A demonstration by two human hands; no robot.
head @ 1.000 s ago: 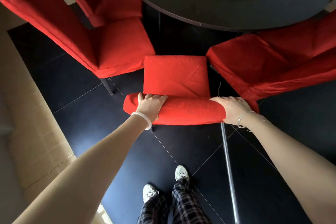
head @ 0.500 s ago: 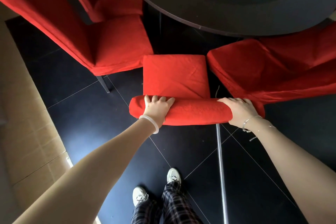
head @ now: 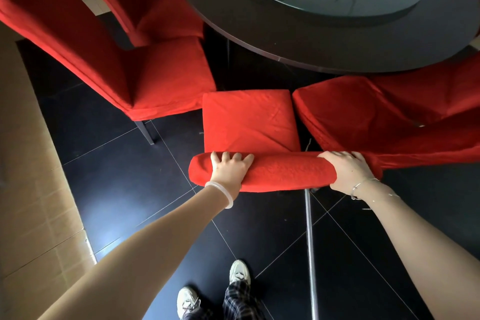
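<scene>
The person is standing behind a red-covered chair (head: 249, 122) and is holding the padded top of its backrest (head: 285, 173) with both hands, apparently working it in toward the round dark table (head: 259, 34). The left hand (head: 228, 171) is gripping the backrest near its left end, four fingers curled over the top toward the seat (head: 249, 138). The right hand (head: 348, 171) is clasping the right end, its fingers draped over the top edge; the thumb is not showing. The chair is standing on the black tiled floor (head: 117, 163), squared to the table and sitting in the gap between the neighbouring chair on the left (head: 166, 78) and the one on the right (head: 363, 112), close beside both. By the look of it, lining up is done: the seat is pointing straight at the table. What is remaining is the push itself, since the whole seat is lying in plain view and none of it is tucked beneath the tabletop. A thin metal pole (head: 310, 241) is running along the floor near the person's white shoes (head: 240, 271), and cardboard (head: 31, 189) is lying at the left.
</scene>
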